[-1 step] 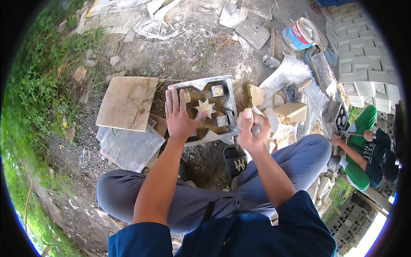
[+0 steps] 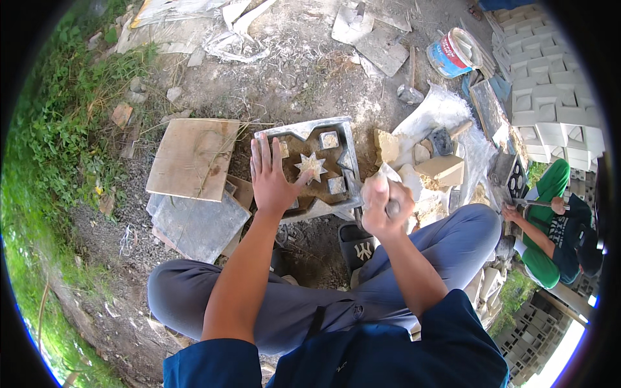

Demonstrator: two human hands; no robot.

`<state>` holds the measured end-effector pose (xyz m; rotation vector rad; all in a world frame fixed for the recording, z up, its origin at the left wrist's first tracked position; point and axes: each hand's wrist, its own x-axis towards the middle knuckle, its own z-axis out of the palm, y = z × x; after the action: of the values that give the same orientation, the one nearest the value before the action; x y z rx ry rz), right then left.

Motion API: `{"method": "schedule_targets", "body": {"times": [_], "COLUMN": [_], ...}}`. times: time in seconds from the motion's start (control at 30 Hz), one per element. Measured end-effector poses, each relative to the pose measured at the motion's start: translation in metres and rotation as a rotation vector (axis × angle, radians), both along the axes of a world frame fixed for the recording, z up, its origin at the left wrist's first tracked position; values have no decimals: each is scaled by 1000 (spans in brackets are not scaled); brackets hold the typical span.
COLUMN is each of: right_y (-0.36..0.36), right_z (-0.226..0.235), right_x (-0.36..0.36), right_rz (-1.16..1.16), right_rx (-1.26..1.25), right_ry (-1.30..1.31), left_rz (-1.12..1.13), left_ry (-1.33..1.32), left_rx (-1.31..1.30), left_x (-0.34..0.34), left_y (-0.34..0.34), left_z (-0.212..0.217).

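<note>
Outdoors, person seated cross-legged on bare dirt ground [image 2: 213,84], grey trousers, blue top. Left hand [image 2: 275,181] lies flat, palm down, fingers spread, grip released, pressing on the left part of a square metal mould [image 2: 309,129]. Mould sits on the ground right in front of the knees, slightly tilted in view; inside it a star-shaped insert [image 2: 311,165] in the middle and small square blocks near the corners, brownish fill around them. Left fingertips reach just beside the star.

Right hand [image 2: 383,205] is clenched around a short tool [image 2: 392,208], only a grey stub showing out of the fist, tool type cannot tell. Fist hovers at the mould's lower right corner, close to its rim; contact with the mould cannot tell.

Left of the mould: flat wooden board [image 2: 194,157] resting on grey slabs [image 2: 194,226], touching. Right of the mould: pale stone chunks [image 2: 440,169] on a white sheet [image 2: 446,107], a hammer [image 2: 409,90] near the sheet's top. Paint bucket [image 2: 456,55] farther back, lying tilted. Stack of white cast blocks [image 2: 550,84] at far right. Dark sandal [image 2: 358,246] just below the mould, between the knees.

Another person in green top sits at right edge, own hand [image 2: 557,205] holding a thin rod. Grass along left edge.
</note>
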<state>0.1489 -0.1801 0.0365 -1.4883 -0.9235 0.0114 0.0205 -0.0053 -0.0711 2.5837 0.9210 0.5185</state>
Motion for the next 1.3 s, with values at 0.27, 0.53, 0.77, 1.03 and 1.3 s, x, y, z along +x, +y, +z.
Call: {"method": "schedule_targets", "body": {"times": [0.27, 0.53, 0.77, 1.03, 1.3], "right_y": [4, 10, 12, 3, -4], "right_z": [12, 21, 7, 13, 21], "right_x": [-5, 1, 7, 1, -2], "right_rz": [54, 125, 172, 95, 46], "right_rx": [4, 141, 89, 98, 149], "right_ry": [-46, -17, -107, 2, 138], "left_rz": [14, 13, 5, 6, 10], "left_ry": [44, 53, 36, 67, 56], "left_rx": [-19, -30, -35, -32, -47], "left_x": [-2, -3, -6, -4, 0], "left_y": [0, -4, -5, -9, -5], "left_z": [1, 3, -3, 3, -1]}}
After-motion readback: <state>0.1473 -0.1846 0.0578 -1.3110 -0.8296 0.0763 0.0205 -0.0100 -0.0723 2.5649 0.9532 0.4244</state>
